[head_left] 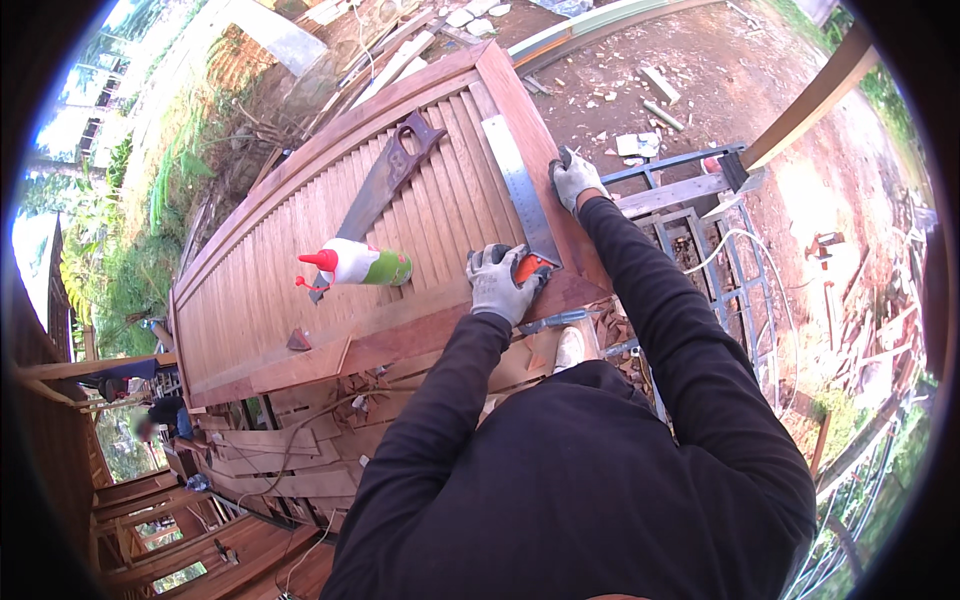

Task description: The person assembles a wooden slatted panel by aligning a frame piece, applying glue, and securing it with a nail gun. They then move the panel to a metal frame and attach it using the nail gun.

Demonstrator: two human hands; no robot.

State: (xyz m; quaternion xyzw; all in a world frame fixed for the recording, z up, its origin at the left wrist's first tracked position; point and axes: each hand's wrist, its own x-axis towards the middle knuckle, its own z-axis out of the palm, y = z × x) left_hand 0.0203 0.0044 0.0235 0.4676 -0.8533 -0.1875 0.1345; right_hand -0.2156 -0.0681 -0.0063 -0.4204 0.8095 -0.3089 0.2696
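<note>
A large brown wooden panel with slats and a flat frame [530,110] lies in front of me. My left hand [502,283], in a grey glove, is closed on the orange stock of a square [518,185] at the panel's near right corner. The square's metal blade runs away from me along the right frame piece. My right hand [576,180], also gloved, curls over the panel's right edge beside the blade. Left of the square, a handsaw [378,190] with a dark handle rests on the slats. Near its blade is a white and green bottle [372,264] with a red nozzle.
A small wood offcut [299,340] sits on the panel's near frame. Stacked boards [290,470] lie below left, with a cable across them. To the right are a blue-grey metal frame [715,270] and a white cable [775,270]. Another person [172,415] is at the far left.
</note>
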